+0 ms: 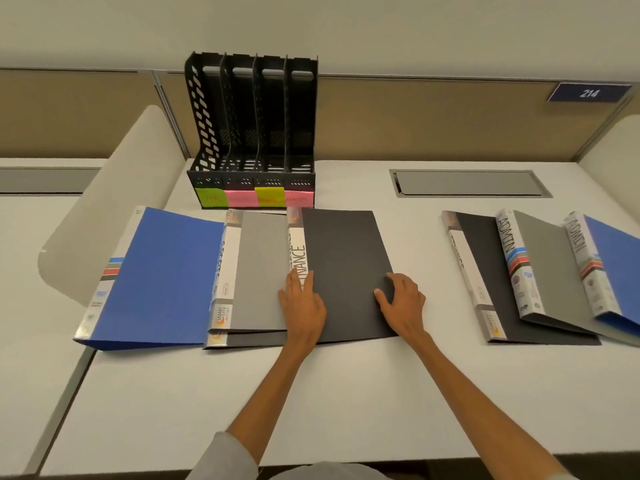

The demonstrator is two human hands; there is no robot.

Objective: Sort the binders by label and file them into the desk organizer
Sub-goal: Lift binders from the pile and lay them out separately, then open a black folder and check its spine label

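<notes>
Head view: a black perforated plastic desk organizer point(251, 133) with four upright slots stands at the back of the white desk point(311, 393), against a tan partition panel point(415, 116). All four slots hold no binder. Four sticky notes run along its front lip: a lime note marked "HR" point(212, 198), a pink note point(240, 199), a yellow note point(269, 199) and a second pink note point(299, 199); their writing, other than "HR", is too faint to read.

Just in front of the organizer lies an overlapping row of binders, flat on the desk. From the left come a blue binder point(162, 278), a light grey binder point(263, 271) partly over it, and a dark charcoal binder with "FINANCE" on its white spine point(346, 271). The left hand point(303, 303) lies flat, fingers straight, across the lower end of that spine. The right hand point(401, 299) rests on the same cover at its right edge, fingers slightly bent, tips and thumb on the surface, not wrapped round it.

Well apart to the right is a second overlapping group: a dark grey binder point(485, 271), a grey binder with an "ADMIN" spine point(543, 268) and a blue binder with an "ADMIN" spine point(616, 265), cut off by the frame edge.

A grey rectangular cable hatch point(467, 183) is set into the desk behind this group, and a dark blue sign reading "214" point(588, 93) hangs on the partition.
</notes>
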